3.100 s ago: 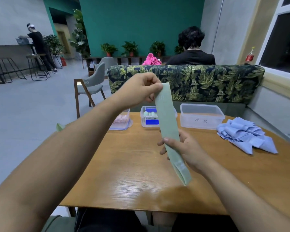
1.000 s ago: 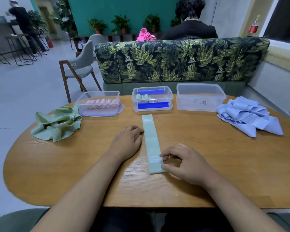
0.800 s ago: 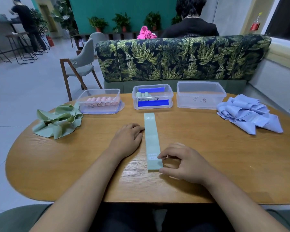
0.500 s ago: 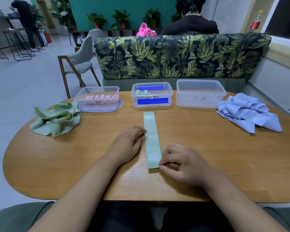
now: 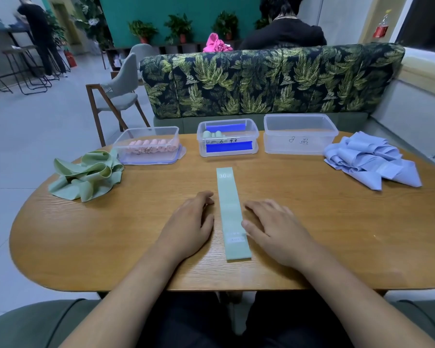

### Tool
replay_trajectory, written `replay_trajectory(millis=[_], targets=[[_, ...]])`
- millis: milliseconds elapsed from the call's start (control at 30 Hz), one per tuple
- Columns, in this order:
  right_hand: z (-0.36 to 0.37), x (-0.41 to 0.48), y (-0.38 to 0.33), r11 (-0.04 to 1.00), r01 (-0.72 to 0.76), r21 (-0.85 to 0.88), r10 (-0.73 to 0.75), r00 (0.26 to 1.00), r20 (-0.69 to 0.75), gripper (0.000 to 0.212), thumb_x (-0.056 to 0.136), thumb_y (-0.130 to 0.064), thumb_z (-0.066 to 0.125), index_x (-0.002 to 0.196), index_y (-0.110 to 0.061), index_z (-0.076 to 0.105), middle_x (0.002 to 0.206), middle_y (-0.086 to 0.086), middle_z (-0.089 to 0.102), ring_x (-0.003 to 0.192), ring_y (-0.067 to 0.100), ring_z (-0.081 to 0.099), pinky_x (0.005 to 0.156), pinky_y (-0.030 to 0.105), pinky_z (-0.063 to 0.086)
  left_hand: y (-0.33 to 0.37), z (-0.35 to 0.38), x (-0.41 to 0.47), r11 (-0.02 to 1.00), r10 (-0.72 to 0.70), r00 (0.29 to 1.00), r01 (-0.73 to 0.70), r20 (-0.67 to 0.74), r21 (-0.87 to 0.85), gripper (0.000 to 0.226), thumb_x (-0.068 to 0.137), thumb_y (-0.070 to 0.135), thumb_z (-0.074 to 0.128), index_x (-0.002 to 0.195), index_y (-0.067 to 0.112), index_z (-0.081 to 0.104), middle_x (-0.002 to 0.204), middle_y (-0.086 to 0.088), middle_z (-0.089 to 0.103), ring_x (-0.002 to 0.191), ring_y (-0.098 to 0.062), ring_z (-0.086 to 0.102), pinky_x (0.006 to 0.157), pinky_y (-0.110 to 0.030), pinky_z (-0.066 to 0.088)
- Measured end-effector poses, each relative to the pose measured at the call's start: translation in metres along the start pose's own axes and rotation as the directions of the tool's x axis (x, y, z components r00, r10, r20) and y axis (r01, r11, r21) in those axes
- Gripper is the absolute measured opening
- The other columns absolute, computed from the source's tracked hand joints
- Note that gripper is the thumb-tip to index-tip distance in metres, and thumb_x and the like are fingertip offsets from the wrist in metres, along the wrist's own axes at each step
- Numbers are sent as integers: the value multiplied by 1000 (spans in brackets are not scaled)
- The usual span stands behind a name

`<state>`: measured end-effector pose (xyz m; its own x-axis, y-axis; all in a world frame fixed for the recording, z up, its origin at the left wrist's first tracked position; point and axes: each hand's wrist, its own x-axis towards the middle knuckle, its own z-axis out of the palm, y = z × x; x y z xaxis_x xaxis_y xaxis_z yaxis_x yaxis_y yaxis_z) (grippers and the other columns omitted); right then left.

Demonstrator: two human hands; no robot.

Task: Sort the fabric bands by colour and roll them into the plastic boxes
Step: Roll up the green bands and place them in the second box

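Note:
A pale green fabric band (image 5: pixel 230 209) lies flat and straight on the wooden table (image 5: pixel 337 234), pointing away from me. My left hand (image 5: pixel 190 227) rests palm down just left of it, fingers relaxed. My right hand (image 5: pixel 276 229) rests palm down on the band's right side, its thumb touching the band's edge. Three clear plastic boxes stand at the far edge: the left box (image 5: pixel 148 146) holds pink rolls, the middle box (image 5: pixel 227 138) holds green rolls and blue cards, the right box (image 5: pixel 299 133) looks empty.
A heap of loose green bands (image 5: pixel 86 174) lies at the table's left. A heap of loose blue bands (image 5: pixel 372 159) lies at the right. A leaf-patterned sofa back (image 5: pixel 269 79) stands behind the table, with a seated person (image 5: pixel 284 28) beyond it. A grey chair (image 5: pixel 118 94) stands at the left.
The band, held up in the air earlier, now lies flat on the table. My right hand has moved from pinching the band's near end to resting flat beside its middle.

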<state>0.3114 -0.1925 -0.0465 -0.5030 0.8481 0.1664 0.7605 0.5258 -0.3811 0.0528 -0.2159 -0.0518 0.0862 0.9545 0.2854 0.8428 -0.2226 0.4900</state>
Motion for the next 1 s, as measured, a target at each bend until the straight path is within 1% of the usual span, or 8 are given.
replay_trajectory(millis=[100,233,467,633,700,800,900,1000], targets=[[1,1,-5,998,26,-51,-23,998,58,55,108,-60,26,160,-41,28,162,-23,38,154,1,19,128,40,14,-1,0,1,1000,5,1000,-5,12,15,50,101,26,57,149,28,42,138,12,63,132,-8,52,113,-35,42],[1,0,-5,998,30,-48,-27,997,77,54,109,-58,24,161,-44,24,164,-25,34,156,1,15,129,39,11,-1,1,1,999,24,1000,-25,19,33,49,101,25,57,147,28,43,139,14,63,134,-8,51,113,-37,41],[0,-7,3,995,79,53,-79,997,-17,47,107,-58,31,151,-45,41,149,-29,47,142,-2,35,120,41,33,3,0,0,997,41,999,-42,20,61,46,102,24,55,146,31,46,139,17,62,133,-7,48,111,-32,38],[-1,-15,5,937,279,211,-261,959,-107,20,100,-39,63,118,-36,70,124,-28,64,123,5,56,103,41,47,10,-7,-13,984,172,985,-170,29,-56,32,102,15,59,132,27,60,129,16,62,124,-1,54,105,-22,42],[-1,-18,5,906,352,234,-333,936,-116,18,94,-40,72,110,-33,74,118,-25,68,118,7,60,100,42,48,17,-11,-24,964,255,966,-249,46,-96,26,101,7,59,120,24,65,119,14,64,118,-6,58,102,-23,43],[-3,-19,3,901,383,203,-375,924,-76,19,88,-48,79,102,-35,75,112,-26,68,116,4,61,97,43,47,24,-15,-41,942,315,947,-303,69,-141,25,98,2,60,110,22,68,108,14,63,109,-9,59,97,-29,46],[-4,-19,2,902,400,162,-396,916,-56,17,87,-49,80,95,-36,74,106,-26,67,111,2,60,96,42,46,28,-17,-53,938,333,933,-313,135,-149,18,98,18,68,113,27,66,107,20,62,106,-6,58,93,-27,47],[-3,-19,0,900,416,134,-412,910,-57,10,90,-43,78,95,-35,74,104,-24,67,107,4,62,92,42,47,30,-17,-53,940,337,924,-321,183,-114,29,94,41,76,119,33,64,109,25,60,107,0,55,94,-22,44]])
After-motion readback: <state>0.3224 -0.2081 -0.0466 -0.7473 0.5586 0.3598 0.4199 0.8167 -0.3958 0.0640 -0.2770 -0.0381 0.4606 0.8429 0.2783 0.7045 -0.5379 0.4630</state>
